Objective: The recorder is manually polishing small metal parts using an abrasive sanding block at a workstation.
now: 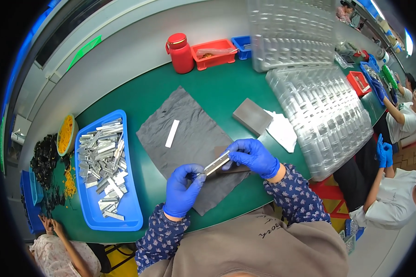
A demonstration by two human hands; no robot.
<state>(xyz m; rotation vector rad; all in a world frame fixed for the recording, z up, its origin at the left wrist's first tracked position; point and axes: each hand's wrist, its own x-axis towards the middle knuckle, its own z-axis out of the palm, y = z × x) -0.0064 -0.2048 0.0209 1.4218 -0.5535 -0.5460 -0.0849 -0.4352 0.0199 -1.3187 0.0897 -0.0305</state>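
Between my blue-gloved hands is a short, narrow metal bar [216,163], tilted up to the right, with small dark spots along its face. My left hand [184,190] pinches its lower end, and my right hand [253,158] grips the upper end. Below the bar a dark grey cloth [185,111] lies on the green table. A white strip [172,134] rests on that cloth. Partly hidden under my right hand is a brown block [220,150]. Left of the cloth, a blue tray [136,213] holds many loose silvery metal bars [107,154].
A grey-brown block [253,116] sits by white crumpled paper [282,131]. Clear plastic trays [321,115] occupy the right. At the back stand a red flask [180,54], a red bin [213,62] and a blue bin [242,54]. Other people sit right and lower left.
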